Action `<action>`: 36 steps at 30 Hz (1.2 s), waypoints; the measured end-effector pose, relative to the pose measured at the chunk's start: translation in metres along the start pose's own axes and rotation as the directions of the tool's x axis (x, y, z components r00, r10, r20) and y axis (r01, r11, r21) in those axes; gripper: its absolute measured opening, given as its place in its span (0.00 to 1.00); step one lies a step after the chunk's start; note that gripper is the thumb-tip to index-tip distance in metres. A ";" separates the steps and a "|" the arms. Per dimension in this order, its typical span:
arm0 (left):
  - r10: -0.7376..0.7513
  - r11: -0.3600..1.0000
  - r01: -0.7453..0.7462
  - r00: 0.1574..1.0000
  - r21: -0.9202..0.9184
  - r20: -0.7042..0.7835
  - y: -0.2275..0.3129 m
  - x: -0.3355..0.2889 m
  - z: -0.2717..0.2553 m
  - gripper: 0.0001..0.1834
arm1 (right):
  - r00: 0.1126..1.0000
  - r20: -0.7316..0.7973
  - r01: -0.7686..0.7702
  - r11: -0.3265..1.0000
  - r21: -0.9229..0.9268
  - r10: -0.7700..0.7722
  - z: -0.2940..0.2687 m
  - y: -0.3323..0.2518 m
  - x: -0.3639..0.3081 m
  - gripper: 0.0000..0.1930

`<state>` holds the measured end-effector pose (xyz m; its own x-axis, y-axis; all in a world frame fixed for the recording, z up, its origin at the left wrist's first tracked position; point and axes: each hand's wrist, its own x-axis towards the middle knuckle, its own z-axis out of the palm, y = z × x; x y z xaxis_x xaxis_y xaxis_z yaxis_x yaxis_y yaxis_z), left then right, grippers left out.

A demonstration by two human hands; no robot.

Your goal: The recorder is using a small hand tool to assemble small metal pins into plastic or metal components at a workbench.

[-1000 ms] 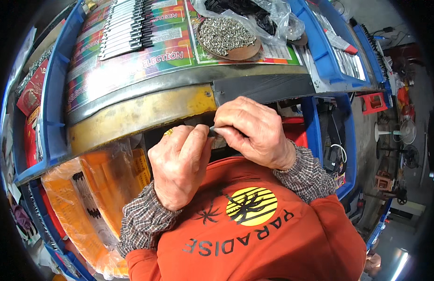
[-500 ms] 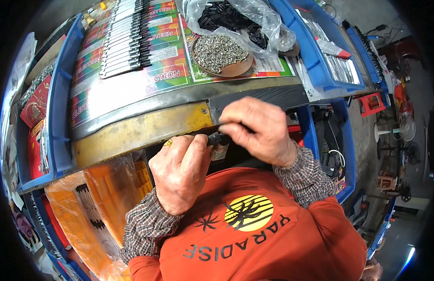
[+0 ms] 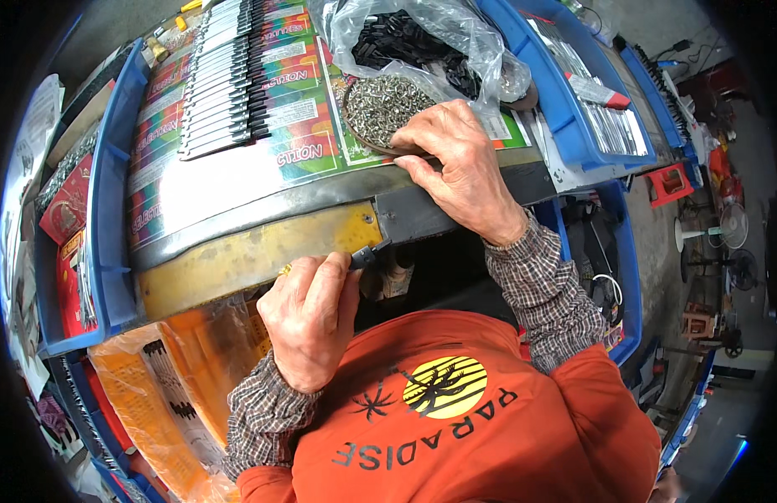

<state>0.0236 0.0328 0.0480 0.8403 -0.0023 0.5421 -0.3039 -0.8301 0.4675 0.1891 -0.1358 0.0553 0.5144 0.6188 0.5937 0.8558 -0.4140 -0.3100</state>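
My left hand (image 3: 309, 318) is closed on a small black plastic part (image 3: 367, 255) with a narrow tip, just in front of the bench edge. Its other end is hidden in my fingers. My right hand (image 3: 468, 172) reaches over the near right side of a round brown dish (image 3: 348, 119). Thumb and forefinger are apart there, the fingertips close to the small silvery metal pieces (image 3: 387, 107) heaped in it. Behind the dish lies a clear plastic bag (image 3: 510, 71) of black parts (image 3: 413, 42). Left of the dish, a row of silvery strips with black ends (image 3: 216, 92) rests on the bench.
Blue trays stand at the left (image 3: 111, 193) and at the right (image 3: 564, 126), the right one with metal strips. A yellow strip (image 3: 262, 247) and a dark strip line the bench's front edge. Below left sits an orange plastic-wrapped container (image 3: 132, 369). A fan (image 3: 730, 222) stands far right.
My right hand has left the black part and moved up to the dish of metal pieces. The left hand keeps the black part, slightly lower and further left.
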 end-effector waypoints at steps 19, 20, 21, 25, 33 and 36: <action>-0.036 0.998 0.037 0.999 -0.054 0.019 0.001 -0.003 0.000 0.13 | 1.000 0.011 0.001 0.998 -0.056 0.000 0.004 0.001 0.000 0.08; -0.043 0.997 0.045 0.999 -0.058 0.027 0.001 -0.004 0.000 0.13 | 1.000 0.011 0.001 0.998 -0.056 -0.001 0.005 0.001 0.000 0.08; -0.043 0.997 0.044 0.999 -0.057 0.026 0.001 -0.004 0.000 0.13 | 1.000 0.012 -0.002 0.998 -0.061 0.002 0.006 0.002 0.000 0.07; -0.041 0.997 0.042 0.999 -0.060 0.023 0.001 -0.004 0.000 0.13 | 1.000 0.018 0.015 0.998 -0.065 -0.014 0.005 0.003 0.002 0.06; -0.074 0.994 0.076 0.997 -0.082 0.028 0.005 -0.006 -0.003 0.13 | 0.994 0.077 -0.086 0.995 0.047 0.082 -0.005 0.000 0.003 0.05; -0.095 0.992 0.100 0.994 -0.083 0.060 0.006 -0.005 -0.005 0.12 | 0.996 -0.002 -0.085 0.988 0.131 0.086 -0.005 -0.005 0.000 0.05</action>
<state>0.0154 0.0303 0.0515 0.8908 0.0437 0.4524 -0.2543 -0.7770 0.5758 0.1851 -0.1371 0.0606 0.5862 0.5797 0.5660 0.8085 -0.3741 -0.4542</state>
